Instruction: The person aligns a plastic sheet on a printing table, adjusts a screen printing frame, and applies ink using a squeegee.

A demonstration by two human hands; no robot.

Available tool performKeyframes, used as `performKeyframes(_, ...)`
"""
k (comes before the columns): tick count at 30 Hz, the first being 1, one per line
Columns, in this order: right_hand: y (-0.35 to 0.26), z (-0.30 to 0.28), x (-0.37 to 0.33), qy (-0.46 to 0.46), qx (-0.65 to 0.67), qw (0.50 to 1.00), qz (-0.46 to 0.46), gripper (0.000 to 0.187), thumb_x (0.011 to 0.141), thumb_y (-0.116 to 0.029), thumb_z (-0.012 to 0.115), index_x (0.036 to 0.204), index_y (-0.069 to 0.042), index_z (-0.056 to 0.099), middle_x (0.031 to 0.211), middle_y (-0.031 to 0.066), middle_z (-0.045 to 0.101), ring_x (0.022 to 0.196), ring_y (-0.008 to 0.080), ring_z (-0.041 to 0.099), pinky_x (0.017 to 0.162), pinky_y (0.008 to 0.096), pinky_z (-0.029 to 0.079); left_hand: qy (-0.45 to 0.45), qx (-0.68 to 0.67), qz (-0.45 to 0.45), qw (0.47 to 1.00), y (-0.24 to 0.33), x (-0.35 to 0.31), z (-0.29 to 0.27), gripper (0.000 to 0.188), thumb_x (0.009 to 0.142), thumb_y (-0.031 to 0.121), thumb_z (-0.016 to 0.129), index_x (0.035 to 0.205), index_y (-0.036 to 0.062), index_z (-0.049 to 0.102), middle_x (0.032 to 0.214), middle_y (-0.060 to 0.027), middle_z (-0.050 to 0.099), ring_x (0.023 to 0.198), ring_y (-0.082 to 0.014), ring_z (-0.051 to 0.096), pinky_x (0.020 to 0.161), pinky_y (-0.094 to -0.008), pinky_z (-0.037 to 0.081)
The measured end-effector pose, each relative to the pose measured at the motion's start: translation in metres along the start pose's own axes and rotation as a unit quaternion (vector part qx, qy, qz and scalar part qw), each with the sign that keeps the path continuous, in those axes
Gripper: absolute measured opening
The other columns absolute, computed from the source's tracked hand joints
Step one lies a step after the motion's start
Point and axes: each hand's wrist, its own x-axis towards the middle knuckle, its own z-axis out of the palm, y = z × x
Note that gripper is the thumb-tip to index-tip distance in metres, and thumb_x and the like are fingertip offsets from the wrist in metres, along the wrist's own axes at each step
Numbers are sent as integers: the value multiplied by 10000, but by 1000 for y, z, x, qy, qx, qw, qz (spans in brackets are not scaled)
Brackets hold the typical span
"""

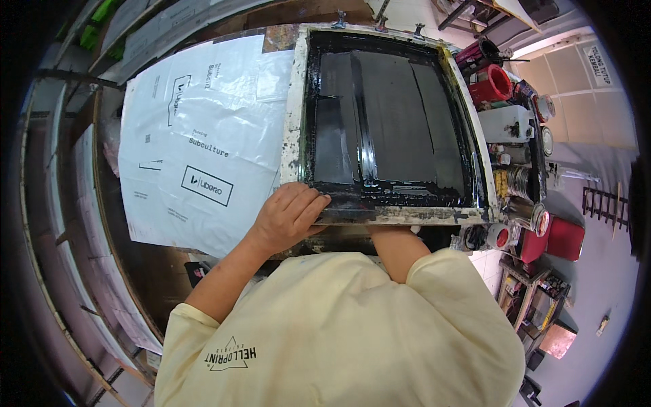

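Observation:
A screen printing frame (293, 115) with pale, ink-stained edges lies in front of me, its dark mesh (407, 122) smeared with wet black ink. My left hand (293, 211) is closed over the near left corner of the frame, fingers curled on its front edge. My right forearm (399, 249) reaches under that front edge; the hand itself is hidden below the frame, so its fingers do not show. Left of the frame, a large white printed plastic sheet (224, 169) lies spread out, its right side against the frame.
Clamps (382, 24) stand along the far edge of the frame. To the right are a red tub (494, 84), a white container (505, 124) and several ink cans (521, 182). Drying racks (102, 203) run along the left. A red chair (565, 237) stands further right.

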Motion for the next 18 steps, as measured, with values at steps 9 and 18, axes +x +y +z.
performKeyframes(9,-2,-3,3,-8,-22,1000,-5,311,999,-236,582,1270,-91,629,1298,125,624,1210,276,583,1014,433,492,12,-11,-4,1000,-1,3,-5,752,499,202,879,1187,25,631,1099,-119,617,1008,-320,618,902,-453,538)
performKeyframes(18,-4,-4,5,-14,-36,999,-15,331,999,-262,582,1282,-95,622,1314,127,616,1230,280,570,1038,439,473,15,18,-4,1000,1,-3,-5,749,518,217,881,1196,29,625,1110,-114,609,1039,-307,610,974,-458,509)
